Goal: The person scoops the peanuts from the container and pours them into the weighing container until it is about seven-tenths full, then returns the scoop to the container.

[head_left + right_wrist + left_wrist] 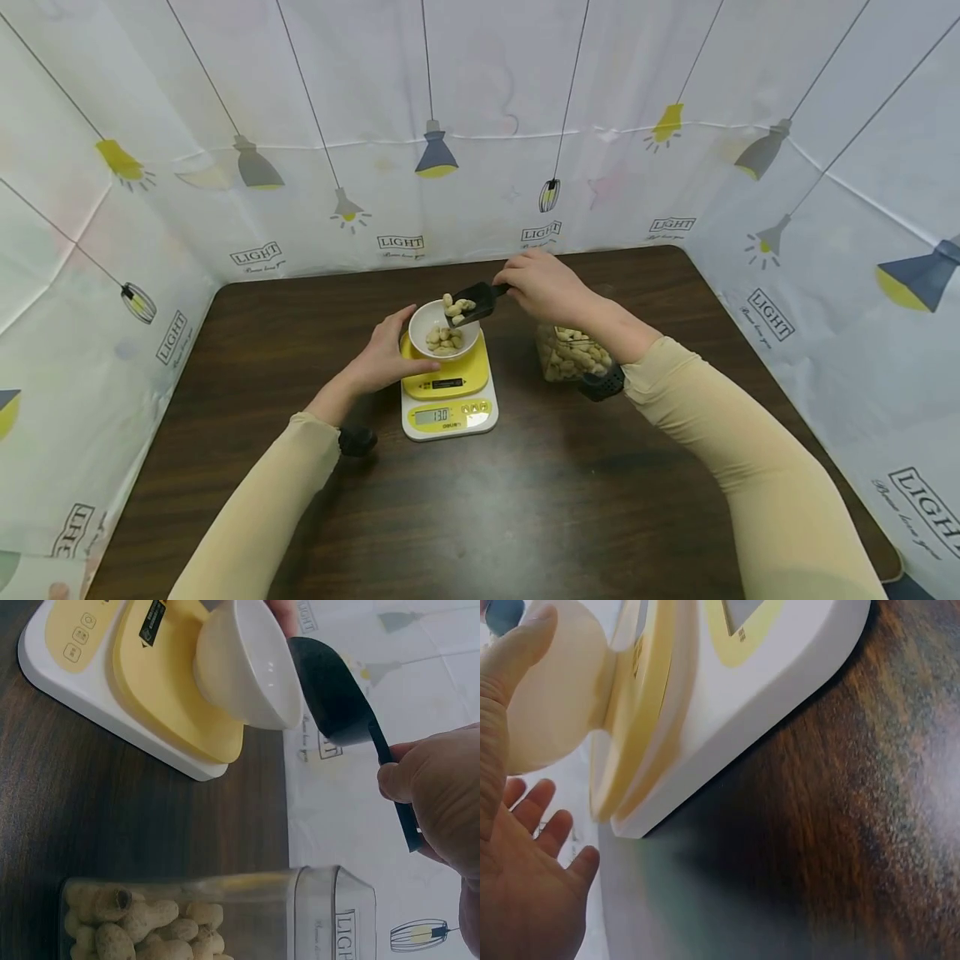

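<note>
While the right hand's thumb and fingers pinch the handle of a black scoop, the left hand stands with its fingers apart round one side of a white bowl, thumb at the near side; whether every fingertip touches it cannot be told. Ahead of the right fingertips, the scoop, tilted and bearing peanuts, reaches over the bowl's rim. More peanuts lie in the bowl, which sits between the two hands' fingers on a yellow-and-white scale, its display nearer the person than the left thumb. Below the right fingers, partly under that forearm, a clear tub of peanuts stands on the dark table.
</note>
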`<action>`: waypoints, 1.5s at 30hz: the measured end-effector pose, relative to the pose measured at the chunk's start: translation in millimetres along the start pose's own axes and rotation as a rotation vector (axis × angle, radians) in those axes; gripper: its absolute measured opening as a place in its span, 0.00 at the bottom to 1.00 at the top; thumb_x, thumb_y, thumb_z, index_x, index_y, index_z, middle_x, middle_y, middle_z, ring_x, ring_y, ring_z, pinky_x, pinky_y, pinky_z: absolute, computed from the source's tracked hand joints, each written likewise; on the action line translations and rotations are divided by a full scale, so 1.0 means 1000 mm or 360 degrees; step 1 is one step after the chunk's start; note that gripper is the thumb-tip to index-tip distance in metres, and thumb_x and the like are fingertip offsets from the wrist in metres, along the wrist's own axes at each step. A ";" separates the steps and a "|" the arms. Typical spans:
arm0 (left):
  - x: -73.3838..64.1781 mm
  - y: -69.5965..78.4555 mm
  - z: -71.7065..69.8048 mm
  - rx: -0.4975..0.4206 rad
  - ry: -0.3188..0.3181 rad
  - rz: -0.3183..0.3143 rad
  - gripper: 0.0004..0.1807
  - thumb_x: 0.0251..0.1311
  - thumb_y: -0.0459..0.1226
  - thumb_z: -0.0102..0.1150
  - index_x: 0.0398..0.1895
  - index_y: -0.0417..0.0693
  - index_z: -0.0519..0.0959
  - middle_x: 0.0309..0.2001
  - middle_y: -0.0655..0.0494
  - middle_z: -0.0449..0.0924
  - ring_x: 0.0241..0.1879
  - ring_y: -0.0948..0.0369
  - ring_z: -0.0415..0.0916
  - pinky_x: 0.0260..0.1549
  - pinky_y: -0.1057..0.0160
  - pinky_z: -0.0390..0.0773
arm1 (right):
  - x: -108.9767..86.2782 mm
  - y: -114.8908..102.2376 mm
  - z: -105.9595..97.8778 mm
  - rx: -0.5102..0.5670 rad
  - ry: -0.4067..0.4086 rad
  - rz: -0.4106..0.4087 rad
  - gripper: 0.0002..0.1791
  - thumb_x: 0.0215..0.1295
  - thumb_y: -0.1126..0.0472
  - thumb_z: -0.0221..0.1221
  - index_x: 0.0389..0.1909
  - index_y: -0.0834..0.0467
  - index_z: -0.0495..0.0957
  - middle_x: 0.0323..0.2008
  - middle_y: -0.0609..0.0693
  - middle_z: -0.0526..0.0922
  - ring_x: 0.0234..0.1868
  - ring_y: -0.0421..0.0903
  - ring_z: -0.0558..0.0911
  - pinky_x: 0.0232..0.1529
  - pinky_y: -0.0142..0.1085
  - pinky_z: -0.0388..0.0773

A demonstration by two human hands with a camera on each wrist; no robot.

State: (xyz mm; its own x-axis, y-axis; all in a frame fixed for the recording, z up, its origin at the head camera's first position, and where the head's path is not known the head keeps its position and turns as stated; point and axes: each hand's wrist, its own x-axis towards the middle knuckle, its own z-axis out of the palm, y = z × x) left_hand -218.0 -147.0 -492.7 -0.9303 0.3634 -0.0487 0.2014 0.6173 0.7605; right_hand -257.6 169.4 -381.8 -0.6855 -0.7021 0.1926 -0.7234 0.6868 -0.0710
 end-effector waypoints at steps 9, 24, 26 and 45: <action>0.002 0.002 0.003 -0.0048 0.0020 0.0042 0.65 0.48 0.60 0.78 0.83 0.50 0.49 0.77 0.47 0.55 0.76 0.47 0.48 0.70 0.39 0.55 | 0.007 -0.003 0.003 -0.0117 0.0007 -0.0058 0.14 0.69 0.67 0.65 0.54 0.57 0.85 0.50 0.53 0.84 0.54 0.54 0.78 0.57 0.47 0.73; 0.002 0.003 0.005 -0.0146 0.0014 0.0038 0.65 0.49 0.60 0.78 0.83 0.51 0.48 0.76 0.50 0.55 0.77 0.49 0.45 0.71 0.39 0.52 | 0.014 -0.008 -0.005 -0.0445 0.0163 -0.0197 0.16 0.72 0.71 0.58 0.57 0.58 0.83 0.51 0.53 0.81 0.53 0.55 0.75 0.51 0.48 0.72; 0.002 0.004 0.005 -0.0154 0.0015 0.0041 0.65 0.49 0.59 0.78 0.83 0.51 0.48 0.75 0.50 0.56 0.76 0.49 0.46 0.71 0.39 0.52 | 0.012 -0.008 -0.007 -0.0475 0.0207 -0.0226 0.15 0.72 0.71 0.60 0.56 0.58 0.83 0.51 0.54 0.81 0.54 0.56 0.75 0.52 0.48 0.72; -0.005 0.003 -0.002 -0.0097 -0.0015 -0.0011 0.68 0.49 0.62 0.77 0.84 0.57 0.41 0.80 0.50 0.48 0.78 0.48 0.43 0.71 0.36 0.51 | -0.018 0.016 -0.026 -0.0218 0.0300 -0.0085 0.15 0.72 0.67 0.62 0.57 0.58 0.83 0.51 0.55 0.84 0.53 0.57 0.78 0.56 0.50 0.73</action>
State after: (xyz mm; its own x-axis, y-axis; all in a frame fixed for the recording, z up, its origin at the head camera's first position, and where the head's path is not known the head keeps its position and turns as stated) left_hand -213.8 -148.0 -489.3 -0.9287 0.3660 -0.0599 0.1756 0.5764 0.7981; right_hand -254.6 198.2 -361.5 -0.6099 -0.6992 0.3729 -0.7313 0.6779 0.0750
